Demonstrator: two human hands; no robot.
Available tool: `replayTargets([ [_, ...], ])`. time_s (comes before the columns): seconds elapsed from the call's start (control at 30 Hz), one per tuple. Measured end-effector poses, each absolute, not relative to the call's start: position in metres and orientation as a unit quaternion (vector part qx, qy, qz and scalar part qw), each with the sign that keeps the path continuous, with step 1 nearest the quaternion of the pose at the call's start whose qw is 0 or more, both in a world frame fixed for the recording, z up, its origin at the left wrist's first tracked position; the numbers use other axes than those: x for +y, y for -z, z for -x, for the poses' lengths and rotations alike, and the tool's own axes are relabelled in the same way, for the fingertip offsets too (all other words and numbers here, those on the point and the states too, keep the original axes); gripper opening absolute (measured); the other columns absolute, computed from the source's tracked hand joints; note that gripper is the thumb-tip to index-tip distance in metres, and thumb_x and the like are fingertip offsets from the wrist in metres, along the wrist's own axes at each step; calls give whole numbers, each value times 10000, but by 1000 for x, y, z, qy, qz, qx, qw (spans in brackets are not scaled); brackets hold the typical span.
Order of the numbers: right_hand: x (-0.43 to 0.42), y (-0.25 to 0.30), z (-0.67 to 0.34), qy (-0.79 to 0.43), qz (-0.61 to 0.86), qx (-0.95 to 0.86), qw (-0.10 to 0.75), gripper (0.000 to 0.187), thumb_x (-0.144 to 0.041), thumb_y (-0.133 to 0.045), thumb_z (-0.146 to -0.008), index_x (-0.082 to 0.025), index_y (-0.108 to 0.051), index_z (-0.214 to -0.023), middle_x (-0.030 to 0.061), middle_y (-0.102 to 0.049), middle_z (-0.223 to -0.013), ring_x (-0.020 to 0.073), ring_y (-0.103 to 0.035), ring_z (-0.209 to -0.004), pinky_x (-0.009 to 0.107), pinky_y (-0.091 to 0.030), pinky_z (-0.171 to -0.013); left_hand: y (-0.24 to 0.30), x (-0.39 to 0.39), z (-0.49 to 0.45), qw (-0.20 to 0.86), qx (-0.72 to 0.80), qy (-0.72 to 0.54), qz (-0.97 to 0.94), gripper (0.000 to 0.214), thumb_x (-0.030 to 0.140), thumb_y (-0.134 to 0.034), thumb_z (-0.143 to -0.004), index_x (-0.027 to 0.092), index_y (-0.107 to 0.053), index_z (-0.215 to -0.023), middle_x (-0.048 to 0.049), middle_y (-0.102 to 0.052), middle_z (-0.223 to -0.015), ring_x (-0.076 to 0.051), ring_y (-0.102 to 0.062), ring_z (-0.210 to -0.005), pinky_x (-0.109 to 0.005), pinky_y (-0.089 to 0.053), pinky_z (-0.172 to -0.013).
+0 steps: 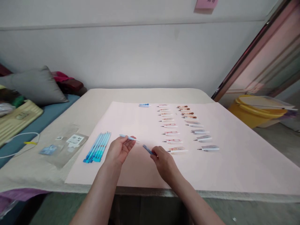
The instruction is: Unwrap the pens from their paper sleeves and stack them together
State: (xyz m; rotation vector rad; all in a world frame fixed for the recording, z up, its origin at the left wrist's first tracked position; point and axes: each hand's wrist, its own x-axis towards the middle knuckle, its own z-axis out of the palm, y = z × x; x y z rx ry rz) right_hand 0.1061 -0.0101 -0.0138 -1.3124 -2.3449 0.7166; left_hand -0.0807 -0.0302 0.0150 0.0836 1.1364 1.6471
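Note:
My left hand pinches a light blue pen whose thin white end points right. Between the fingertips of my right hand is a darker blue pen part, possibly its cap; a small gap parts it from the pen. To the left of my left hand, several blue pens lie side by side. At the back of the pale sheet rests a blue pen in two pieces. Right of my hands is a column of white-and-pink pen pieces, and beyond it one of brown-topped and grey pieces.
Clear plastic bags with labels lie left of the sheet, near a white cable. A grey cushion is at the far left. On the floor at right stands a yellow bin. A white wall bounds the back.

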Motion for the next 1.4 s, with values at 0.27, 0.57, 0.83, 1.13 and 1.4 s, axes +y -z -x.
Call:
replayTargets([
  [0.27,-15,3,-108,-290,444,-815,235,60,-138,-486,-821,-192,-509,-814,10,-541,-823,137,-510,-693,236,-329,-611,-21,-32,68,525,513,-670,-111,79,73,-540,-761,122,-501,-712,-117,-658,-747,-163,-647,-691,-281,-532,-675],
  [0.57,-16,-3,-109,-244,457,-822,234,70,-142,-490,-824,-183,-505,-769,22,-532,-797,143,-510,-688,239,-311,-596,-24,-32,59,514,540,-637,-197,98,200,-589,-746,145,-513,-771,-92,-661,-757,-178,-642,-728,-341,-497,-734],
  [0.83,-20,-4,-105,-224,463,-823,243,85,-169,-483,-833,-185,-499,-750,7,-525,-732,135,-491,-637,239,-286,-566,-17,-36,53,492,562,-612,-261,211,332,-600,-733,160,-543,-840,-101,-675,-864,-181,-617,-808,-360,-448,-784],
  [1.13,-20,-2,-106,-233,452,-819,265,97,-161,-469,-828,-181,-507,-742,13,-534,-739,136,-490,-645,239,-300,-578,-19,-36,52,481,572,-602,-282,202,336,-584,-740,167,-552,-846,-99,-677,-864,-195,-599,-868,-366,-432,-803],
  [1.4,-20,-5,-105,-266,451,-806,276,93,-143,-464,-809,-181,-528,-754,24,-561,-746,144,-507,-661,242,-322,-593,-19,-35,53,489,562,-617,-254,222,332,-630,-700,151,-564,-809,-111,-676,-845,-192,-614,-813,-366,-447,-789],
])
